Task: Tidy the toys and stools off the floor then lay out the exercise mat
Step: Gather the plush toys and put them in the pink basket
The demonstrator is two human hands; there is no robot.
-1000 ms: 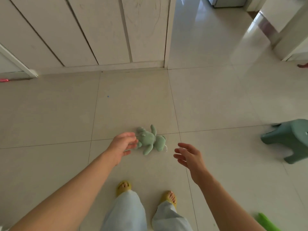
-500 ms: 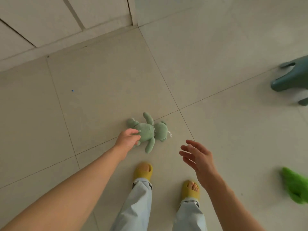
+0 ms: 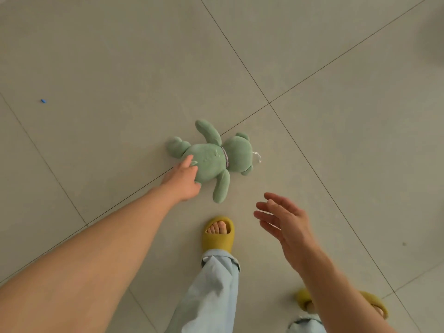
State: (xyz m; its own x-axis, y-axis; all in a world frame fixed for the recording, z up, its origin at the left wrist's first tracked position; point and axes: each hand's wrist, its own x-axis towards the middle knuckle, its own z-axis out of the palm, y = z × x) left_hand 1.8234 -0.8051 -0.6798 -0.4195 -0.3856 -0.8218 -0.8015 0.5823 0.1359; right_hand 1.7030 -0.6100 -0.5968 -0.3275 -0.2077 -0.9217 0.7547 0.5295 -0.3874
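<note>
Honestly you're right at the start of this one. Going from the left: there's a tiny blue scrap [image 3: 43, 101] lying on the floor [image 3: 108, 56] well away from everything, can't tell what it is, might be a toy bit, might be litter.

Then your left hand [image 3: 183, 181] is down on the green plush bear [image 3: 213, 161], which lies flat on the tiles across a grout line, head pointing right. Your fingers [image 3: 188, 162] are curled over its lower body near the leg, so I'd call that a grip on the bear, though it doesn't look lifted off the floor yet.

Your foot in the yellow slipper [image 3: 219, 234] is planted just below the bear.

Further right, your right hand [image 3: 286, 222] hangs in the air with fingers spread and relaxed, holding nothing, near the bear but not touching it.

So my read: first toy is being picked up, nothing put away that I can see. No stools and no exercise mat in view right now, so all of that is presumably still ahead of you, plus finding a home for the bear.
</note>
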